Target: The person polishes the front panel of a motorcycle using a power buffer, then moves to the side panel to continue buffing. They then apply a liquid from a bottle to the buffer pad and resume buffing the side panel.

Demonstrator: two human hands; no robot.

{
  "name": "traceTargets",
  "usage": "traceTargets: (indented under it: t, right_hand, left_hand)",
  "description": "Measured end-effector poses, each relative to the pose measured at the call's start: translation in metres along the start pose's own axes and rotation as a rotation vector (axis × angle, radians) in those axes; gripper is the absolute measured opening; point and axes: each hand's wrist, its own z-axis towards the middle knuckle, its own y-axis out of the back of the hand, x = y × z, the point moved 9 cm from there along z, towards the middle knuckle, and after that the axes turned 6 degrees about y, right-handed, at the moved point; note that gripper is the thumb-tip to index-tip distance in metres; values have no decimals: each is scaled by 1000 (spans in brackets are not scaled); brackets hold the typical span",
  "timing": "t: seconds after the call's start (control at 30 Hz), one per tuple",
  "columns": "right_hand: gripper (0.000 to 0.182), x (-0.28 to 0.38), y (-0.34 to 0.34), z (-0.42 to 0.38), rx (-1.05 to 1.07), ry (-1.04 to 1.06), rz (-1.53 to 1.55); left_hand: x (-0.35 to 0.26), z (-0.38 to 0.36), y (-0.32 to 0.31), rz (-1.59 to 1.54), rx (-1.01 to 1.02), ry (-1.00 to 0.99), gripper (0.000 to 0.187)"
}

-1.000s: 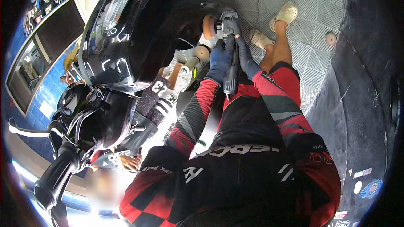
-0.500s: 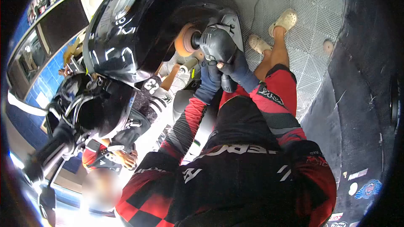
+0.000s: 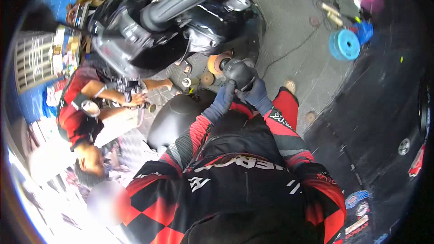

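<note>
Both my hands wear dark gloves and are closed around a black polisher [image 3: 240, 73] in front of my knees. My left hand [image 3: 220, 103] grips it from the left, and my right hand [image 3: 257, 96] wraps its right side. An orange pad [image 3: 214, 64] on the polisher's head faces left, close to the lower part of a black motorcycle [image 3: 205, 20]. Whether the pad touches the bodywork cannot be made out. The polisher's handle is mostly hidden by my fingers.
Across the upper left juts the motorcycle's handlebar grip [image 3: 174, 4]. Another person [image 3: 74, 106] crouches at left beside it. A rounded dark grey seat or cover [image 3: 178, 117] is near my left forearm. A cord [image 3: 291, 52] and a blue round container [image 3: 346, 45] lie on the floor at right.
My view has shifted, bringing the handlebar grip and the blue containers on the floor into sight. The polisher stays in both hands and appears slightly lower in view.
</note>
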Motion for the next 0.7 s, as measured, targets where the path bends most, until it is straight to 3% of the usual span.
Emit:
traceTargets:
  t: [0.07, 0.1, 0.2, 0.33, 0.4, 0.47, 0.5, 0.6, 0.7]
  right_hand:
    - [83, 17, -1, 10, 99, -30, -145]
    - [85, 22, -2, 10, 93, 52, -168]
    - [88, 55, -13, 20, 221, 143, -263]
    - [91, 64, -27, 18, 306, 64, -355]
    - [93, 74, -27, 20, 240, 132, -361]
    - [94, 82, -34, 21, 318, 116, -459]
    - [93, 93, -37, 23, 329, 176, -455]
    - [92, 113, -45, 30, 409, 302, -524]
    - [81, 125, -49, 36, 551, 187, -345]
  left_hand:
    - [-32, -11, 6, -34, -176, -149, 58]
    - [7, 0, 12, -77, -244, -102, 62]
    - [-25, -18, 9, -272, -269, -145, 68]
    - [-40, -32, 18, -558, -430, -243, 69]
    - [-45, -37, 27, -648, -502, -273, 67]
    - [-32, -32, 37, -474, -534, -201, 65]
    - [-31, -30, 40, -493, -505, -256, 59]
    - [-39, -30, 44, -865, -425, -344, 54]
    - [-28, -24, 42, -1068, -422, -294, 53]
